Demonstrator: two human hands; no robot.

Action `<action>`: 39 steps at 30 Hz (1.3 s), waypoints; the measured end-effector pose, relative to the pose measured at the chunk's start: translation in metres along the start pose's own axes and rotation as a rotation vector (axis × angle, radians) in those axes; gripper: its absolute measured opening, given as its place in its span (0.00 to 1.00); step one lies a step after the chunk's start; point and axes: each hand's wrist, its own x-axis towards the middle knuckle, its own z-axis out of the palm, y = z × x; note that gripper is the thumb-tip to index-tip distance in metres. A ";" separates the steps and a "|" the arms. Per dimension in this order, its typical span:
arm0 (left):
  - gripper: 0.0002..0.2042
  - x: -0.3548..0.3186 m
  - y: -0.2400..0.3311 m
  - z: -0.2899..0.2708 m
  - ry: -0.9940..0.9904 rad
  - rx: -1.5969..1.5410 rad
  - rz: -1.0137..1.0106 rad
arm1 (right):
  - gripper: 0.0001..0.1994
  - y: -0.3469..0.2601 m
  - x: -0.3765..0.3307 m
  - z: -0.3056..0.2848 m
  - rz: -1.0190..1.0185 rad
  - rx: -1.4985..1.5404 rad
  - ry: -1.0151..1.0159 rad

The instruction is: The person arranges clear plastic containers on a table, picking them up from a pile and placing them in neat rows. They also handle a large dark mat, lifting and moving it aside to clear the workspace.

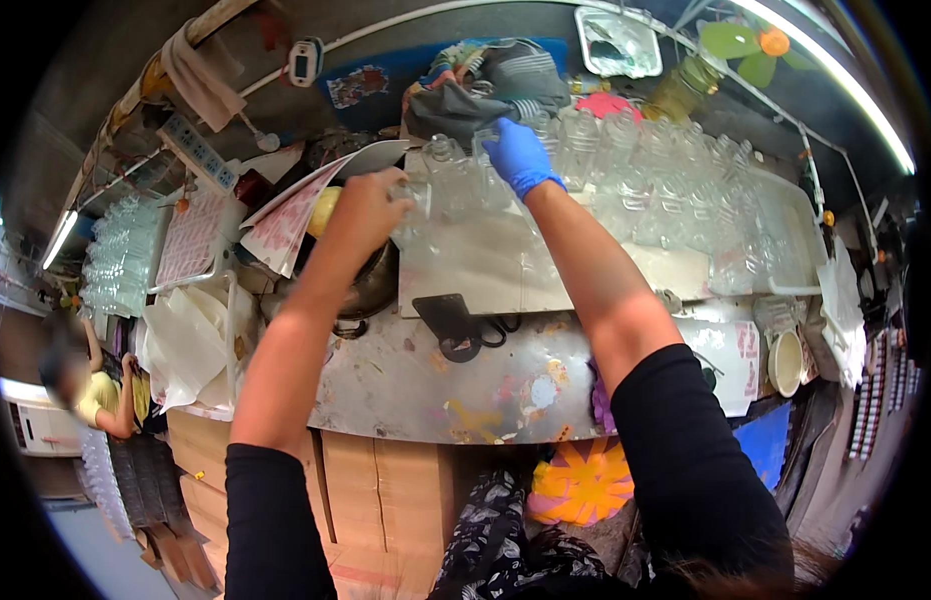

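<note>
Near edge: grey metal bench [385,395], paint-spotted; on it a dark flat object [447,322] with black looped handles [500,328] beside its right side, both well below the two hands.

Beyond, at left: left hand [373,208], bare, above the rim of a metal pot [373,285]. Fingers curled in a narrow grip on a clear bottle [415,215], which sits at the fingertips, on the hand's right side, over the near-left part of a pale board [545,275]. Exact finger contact blurred.

Slightly farther, at right: right hand [520,158], in a blue glove, fingers bent and pointing left. A second clear bottle [482,150] lies just left of the gloved fingertips; whether it is gripped or only touched, cannot tell. Another clear bottle [445,165] stands between the hands.

Right of the glove: many clear bottles [655,185], close-packed on the board.

Farthest, behind the glove: heaped grey cloth [495,85]
</note>
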 end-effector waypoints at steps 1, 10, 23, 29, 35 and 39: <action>0.15 -0.001 0.002 -0.008 0.049 0.046 0.071 | 0.11 0.002 -0.012 -0.004 -0.001 0.032 0.031; 0.13 -0.078 0.137 -0.052 0.065 -0.048 0.105 | 0.17 0.001 -0.246 -0.184 -0.088 0.252 0.361; 0.13 -0.464 0.357 0.230 -0.586 -0.114 0.429 | 0.14 0.002 -0.936 -0.363 0.884 0.063 0.529; 0.15 -0.663 0.460 0.359 -0.920 -0.154 0.591 | 0.12 0.013 -1.177 -0.396 1.302 -0.057 0.678; 0.15 -0.799 0.531 0.446 -1.104 -0.173 0.752 | 0.17 0.080 -1.315 -0.417 1.466 -0.133 0.741; 0.15 -0.846 0.546 0.490 -1.199 -0.178 0.801 | 0.16 0.144 -1.362 -0.409 1.492 -0.129 0.734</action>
